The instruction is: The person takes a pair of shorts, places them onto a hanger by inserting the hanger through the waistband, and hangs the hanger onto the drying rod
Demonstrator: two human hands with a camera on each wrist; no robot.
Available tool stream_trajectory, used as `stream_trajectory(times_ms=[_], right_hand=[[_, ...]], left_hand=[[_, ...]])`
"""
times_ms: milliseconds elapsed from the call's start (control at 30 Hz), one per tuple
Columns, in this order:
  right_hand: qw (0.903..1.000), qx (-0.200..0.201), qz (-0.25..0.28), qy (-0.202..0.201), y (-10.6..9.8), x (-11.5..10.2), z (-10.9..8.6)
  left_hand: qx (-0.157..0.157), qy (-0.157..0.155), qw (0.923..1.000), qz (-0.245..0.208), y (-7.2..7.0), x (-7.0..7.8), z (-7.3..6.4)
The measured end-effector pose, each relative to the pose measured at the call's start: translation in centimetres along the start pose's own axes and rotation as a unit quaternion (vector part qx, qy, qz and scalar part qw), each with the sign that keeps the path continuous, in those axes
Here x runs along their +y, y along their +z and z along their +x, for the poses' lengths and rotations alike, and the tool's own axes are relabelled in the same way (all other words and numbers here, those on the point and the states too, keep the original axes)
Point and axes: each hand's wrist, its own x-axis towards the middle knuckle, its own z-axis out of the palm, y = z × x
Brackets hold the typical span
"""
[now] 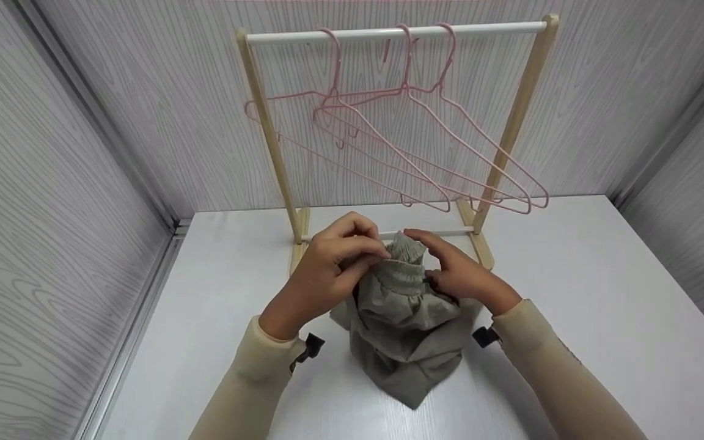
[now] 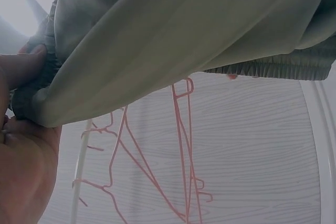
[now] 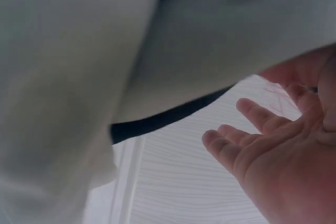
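Grey-green fabric shorts (image 1: 410, 342) with a gathered elastic waistband (image 1: 401, 275) are held up above the white table, their lower part hanging in folds to a point. My left hand (image 1: 337, 263) pinches the waistband edge between thumb and fingers; in the left wrist view the thumb (image 2: 26, 66) presses on the gathered band. At the other side of the waistband is my right hand (image 1: 459, 269), its fingers loosely extended. From the right wrist, the fingers (image 3: 226, 150) are spread apart from the cloth (image 3: 210, 51), while the thumb side is partly hidden by it.
Behind the hands stands a wooden clothes rack (image 1: 517, 122) with a white rail (image 1: 364, 36). Several pink hangers (image 1: 407, 61) hang from it, overlapping each other. Grey wood-patterned walls enclose the white table (image 1: 217, 293) at the back and sides.
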Motion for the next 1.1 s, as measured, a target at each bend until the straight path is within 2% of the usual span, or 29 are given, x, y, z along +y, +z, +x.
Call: stream_trajectory(times_ms=[200, 333, 500, 600, 700, 833, 933, 1000, 1100], right_hand=[[0.9998, -0.003, 0.016, -0.006, 0.3, 0.8, 0.3], [0.9975, -0.020, 0.067, -0.009, 0.5, 1.2, 0.4], [0.9885, -0.051, 0.142, 0.000, 0.7, 1.5, 0.3], [0.9842, -0.050, 0.169, 0.011, 0.6, 1.4, 0.0], [0.9800, -0.040, 0.190, 0.043, 0.5, 1.3, -0.5], [0.9708, -0.037, 0.231, 0.053, 0.3, 1.4, -1.0], [0.9618, -0.049, 0.267, 0.037, 0.3, 1.4, -1.0], [0.9646, -0.050, 0.256, 0.042, 0.3, 1.4, -1.0], [0.9737, -0.051, 0.211, 0.071, 0.5, 1.4, -1.0]], left_hand=[[0.004, 0.005, 1.0000, -0.004, -0.1, 0.0, 0.0], [0.008, 0.006, 0.9999, -0.013, -0.1, -0.1, -0.1], [0.010, 0.008, 0.9995, -0.028, -0.1, -0.3, -0.3], [0.013, 0.007, 0.9994, -0.030, -0.1, -0.4, -0.3], [0.018, 0.005, 0.9994, -0.029, -0.3, -0.4, -0.3], [0.023, 0.000, 0.9994, -0.025, -0.4, -0.4, -0.4], [0.025, -0.005, 0.9995, -0.018, -0.5, -0.4, -0.4], [0.028, -0.008, 0.9995, -0.012, -0.6, -0.4, -0.5], [0.030, -0.011, 0.9995, -0.008, -0.7, -0.4, -0.5]])
